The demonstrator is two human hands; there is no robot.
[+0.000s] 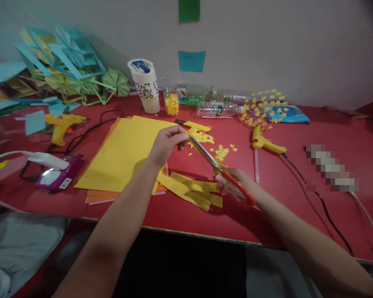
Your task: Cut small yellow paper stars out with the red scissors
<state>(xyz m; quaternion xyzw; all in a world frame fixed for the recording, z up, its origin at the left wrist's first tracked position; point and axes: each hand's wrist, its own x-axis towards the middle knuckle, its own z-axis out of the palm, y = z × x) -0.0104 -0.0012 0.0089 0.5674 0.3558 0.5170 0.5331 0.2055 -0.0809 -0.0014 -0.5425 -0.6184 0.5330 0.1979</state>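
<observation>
My right hand point(234, 184) grips a pair of scissors point(205, 154) with red handles, the blades pointing up and left. My left hand point(170, 142) is closed in a pinch at the blade tips; what lies between its fingers is too small to make out. Under the left arm lies a stack of paper topped by a yellow sheet point(115, 153). Cut yellow paper strips point(189, 192) rest in front of the hands. Small yellow paper stars point(222, 153) lie behind the scissors, near punched yellow scraps point(202, 136) and a yellow utility knife point(197, 126).
Yellow glue guns lie left point(62, 124) and right point(267, 142), both with black cords. A white tumbler point(145, 87), a cup of yellow bits point(172, 103) and plastic bottles point(217, 109) line the wall. A purple power adapter point(59, 174) and folded-paper models point(71, 66) are left.
</observation>
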